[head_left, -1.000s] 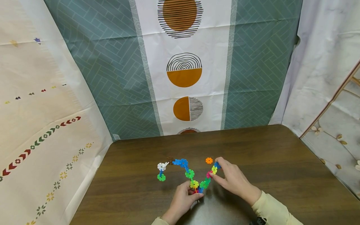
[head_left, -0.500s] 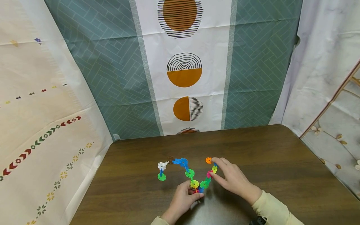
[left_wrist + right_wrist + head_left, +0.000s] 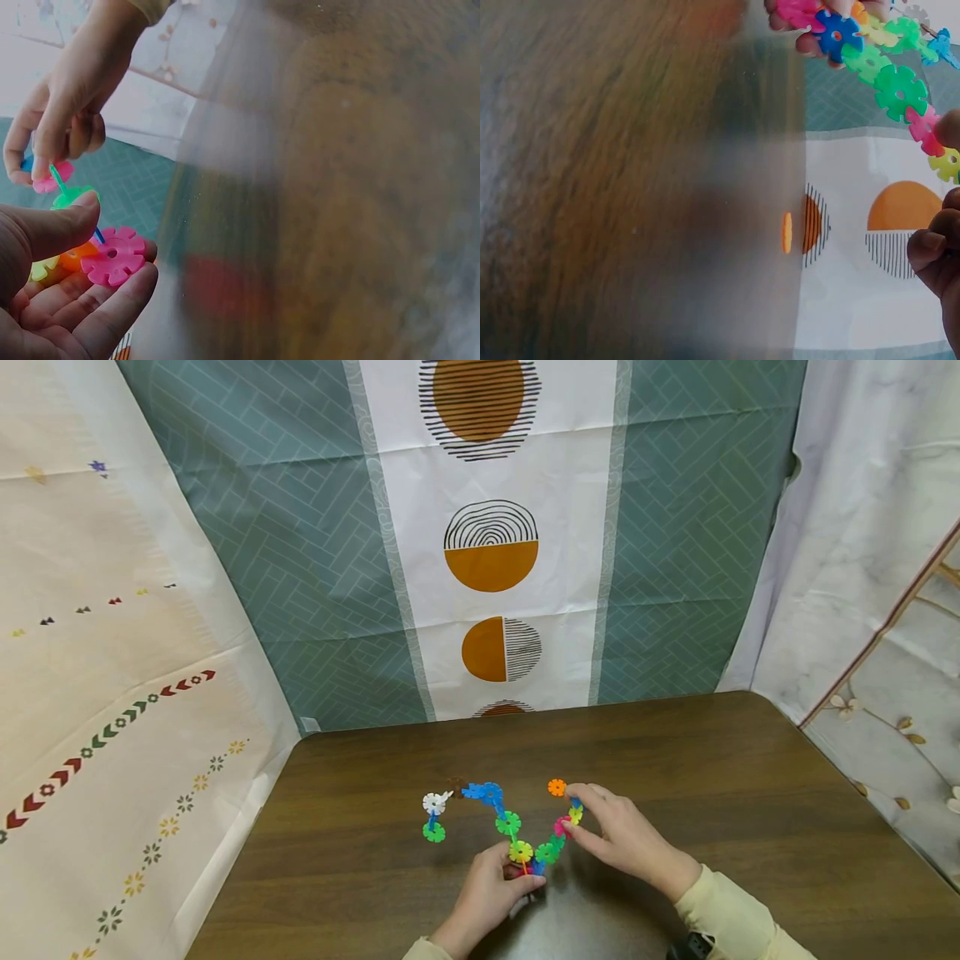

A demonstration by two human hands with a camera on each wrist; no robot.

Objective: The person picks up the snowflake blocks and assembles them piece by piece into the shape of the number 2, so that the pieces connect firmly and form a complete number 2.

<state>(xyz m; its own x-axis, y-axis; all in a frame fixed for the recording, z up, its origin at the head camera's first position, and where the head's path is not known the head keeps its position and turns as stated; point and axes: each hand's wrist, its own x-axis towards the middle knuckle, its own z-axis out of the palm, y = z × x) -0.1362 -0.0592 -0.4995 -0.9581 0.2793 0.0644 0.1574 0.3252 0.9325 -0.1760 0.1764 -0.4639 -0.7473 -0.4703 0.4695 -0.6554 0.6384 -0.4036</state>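
Observation:
A chain of interlocking plastic flower discs (image 3: 508,823) in many colours makes a bent V shape over the table. My left hand (image 3: 489,889) holds its low middle part, where a pink disc (image 3: 112,257) and an orange one lie between thumb and fingers. On the right branch, my right hand (image 3: 630,842) grips the end near a pink disc (image 3: 924,131) and a yellow disc (image 3: 946,164). A blue disc at that end is partly hidden by the fingers. The left branch ends in a white disc (image 3: 434,803) and a green disc (image 3: 434,832).
A loose orange disc (image 3: 557,787) stands apart on the brown wooden table (image 3: 360,877), just beyond my right fingertips. Patterned cloth (image 3: 322,568) hangs behind the table's far edge, with more cloth at both sides.
My right index finger has shifted from the blue end disc toward the loose orange disc, then back slightly. The chain has moved a little to the right. My left hand keeps its grip.

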